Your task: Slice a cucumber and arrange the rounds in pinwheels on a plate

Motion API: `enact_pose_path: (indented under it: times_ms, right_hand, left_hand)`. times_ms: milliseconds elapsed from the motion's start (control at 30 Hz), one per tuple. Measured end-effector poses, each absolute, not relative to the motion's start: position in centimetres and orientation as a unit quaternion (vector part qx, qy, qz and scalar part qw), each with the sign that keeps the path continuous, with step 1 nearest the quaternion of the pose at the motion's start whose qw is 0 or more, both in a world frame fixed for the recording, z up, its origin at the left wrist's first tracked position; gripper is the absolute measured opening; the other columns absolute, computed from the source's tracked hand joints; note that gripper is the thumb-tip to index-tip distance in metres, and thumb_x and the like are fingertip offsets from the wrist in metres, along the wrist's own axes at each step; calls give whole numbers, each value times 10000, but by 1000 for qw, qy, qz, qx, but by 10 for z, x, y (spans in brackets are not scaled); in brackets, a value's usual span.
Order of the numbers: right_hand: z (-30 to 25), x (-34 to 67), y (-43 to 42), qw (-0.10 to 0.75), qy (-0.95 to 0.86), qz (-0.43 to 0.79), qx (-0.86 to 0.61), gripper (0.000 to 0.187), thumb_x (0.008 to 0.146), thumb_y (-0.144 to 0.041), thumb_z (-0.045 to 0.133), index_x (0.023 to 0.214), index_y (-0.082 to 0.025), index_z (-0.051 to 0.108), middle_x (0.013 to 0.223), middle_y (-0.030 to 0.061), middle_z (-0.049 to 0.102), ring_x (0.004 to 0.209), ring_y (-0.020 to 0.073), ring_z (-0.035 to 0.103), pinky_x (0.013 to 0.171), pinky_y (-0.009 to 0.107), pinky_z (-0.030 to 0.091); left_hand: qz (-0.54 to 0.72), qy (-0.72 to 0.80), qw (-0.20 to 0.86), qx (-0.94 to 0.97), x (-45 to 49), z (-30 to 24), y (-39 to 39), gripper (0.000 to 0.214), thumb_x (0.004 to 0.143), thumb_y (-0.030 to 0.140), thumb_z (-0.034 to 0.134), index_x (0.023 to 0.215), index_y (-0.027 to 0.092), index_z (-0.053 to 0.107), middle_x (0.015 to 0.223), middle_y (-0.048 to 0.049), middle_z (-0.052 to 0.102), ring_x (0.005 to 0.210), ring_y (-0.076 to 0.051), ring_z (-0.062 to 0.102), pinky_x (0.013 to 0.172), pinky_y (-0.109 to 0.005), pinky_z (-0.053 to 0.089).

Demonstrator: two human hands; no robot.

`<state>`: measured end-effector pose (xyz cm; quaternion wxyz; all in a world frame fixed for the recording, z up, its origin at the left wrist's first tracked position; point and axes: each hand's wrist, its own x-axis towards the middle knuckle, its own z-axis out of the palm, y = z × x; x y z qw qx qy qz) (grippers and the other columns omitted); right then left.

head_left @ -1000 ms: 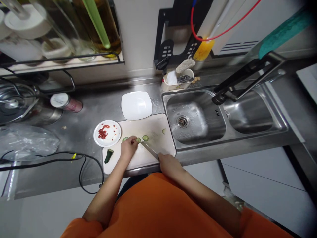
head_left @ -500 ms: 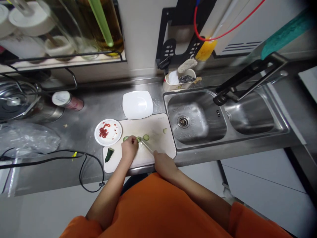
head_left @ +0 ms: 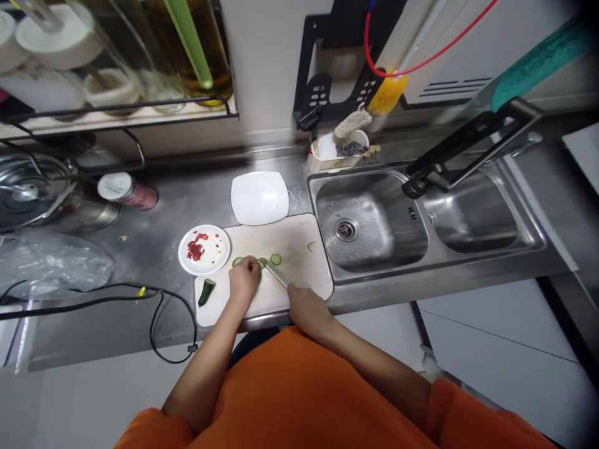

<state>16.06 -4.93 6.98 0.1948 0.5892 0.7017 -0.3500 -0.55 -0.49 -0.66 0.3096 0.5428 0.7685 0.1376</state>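
A pale cutting board (head_left: 299,274) lies on the steel counter left of the sink. My left hand (head_left: 243,280) is curled over a cucumber piece (head_left: 261,262) on the board, fingers closed on it. My right hand (head_left: 304,308) grips a knife (head_left: 276,275) whose blade angles up-left to the cucumber beside my left fingertips. Cut green slices (head_left: 276,258) lie just past the blade, one more (head_left: 311,247) near the board's right edge. A dark green cucumber end (head_left: 206,292) rests at the board's left corner.
A small round plate with chopped red chilli (head_left: 204,250) touches the board's upper left. A square white plate (head_left: 259,197) sits behind the board. A double sink (head_left: 374,224) with black tap (head_left: 458,156) is on the right. A black cable (head_left: 154,312), plastic bag (head_left: 51,265) and can (head_left: 126,192) lie left.
My right hand and the knife have slid left toward my left hand, so the blade tip now meets the cucumber. My left hand has stayed in place.
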Motion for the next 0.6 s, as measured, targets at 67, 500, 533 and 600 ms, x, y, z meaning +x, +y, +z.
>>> enact_pose_path:
  times_ms: [67,500,533,600]
  right_hand:
    - [70,160,-49,195,701,-352,588,291,864,-26,323,1064,-135,506,869,134,659,913,231,647,705,283,472]
    - [76,163,-50,208,691,-376,581,297,856,-34,329,1062,-120,525,916,145,654,943,249,634,719,305,463]
    - [77,165,-52,216,686,-380,581,293,859,-40,330,1063,-119,525,918,146,654,947,254,632,717,309,463]
    - [79,171,-55,231,676,-387,582,302,858,-41,320,1065,-120,524,930,147,655,951,263,629,707,320,464]
  left_hand:
    - [137,769,311,542,-5,-6,-5,165,775,227,502,825,207,657,775,-27,688,730,-168,617,705,-259,410]
    - [147,773,315,532,-4,-3,-5,192,762,240,502,839,209,676,777,-26,699,732,-173,629,714,-264,428]
    - [152,772,317,530,-4,-4,-5,192,760,247,506,838,211,678,783,-25,700,735,-171,630,720,-264,432]
    - [163,771,322,525,-5,-3,-6,199,757,259,511,844,214,684,798,-23,703,740,-168,632,735,-265,438]
